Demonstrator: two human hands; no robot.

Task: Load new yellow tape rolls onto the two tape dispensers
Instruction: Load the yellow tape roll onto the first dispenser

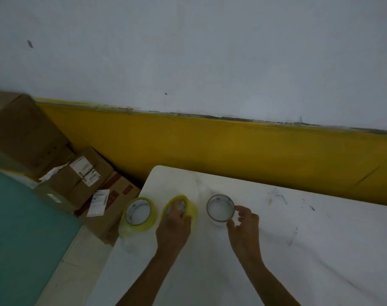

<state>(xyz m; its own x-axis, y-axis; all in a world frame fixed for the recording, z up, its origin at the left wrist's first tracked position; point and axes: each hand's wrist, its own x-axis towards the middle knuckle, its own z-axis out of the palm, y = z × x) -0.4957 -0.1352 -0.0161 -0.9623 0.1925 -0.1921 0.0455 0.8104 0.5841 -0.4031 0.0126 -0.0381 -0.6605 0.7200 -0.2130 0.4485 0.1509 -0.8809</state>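
Observation:
On the white table a yellow tape roll lies flat near the left edge. Beside it a second yellow tape roll is tilted up on its side, and my left hand grips it with fingers inside its core. To the right stands an empty tape core, a thin clear ring. My right hand pinches its near right rim between thumb and forefinger. No tape dispenser is in view.
Several cardboard boxes are stacked on the floor left of the table, against a yellow and white wall. A teal surface fills the lower left. The table's left edge runs just past the flat roll.

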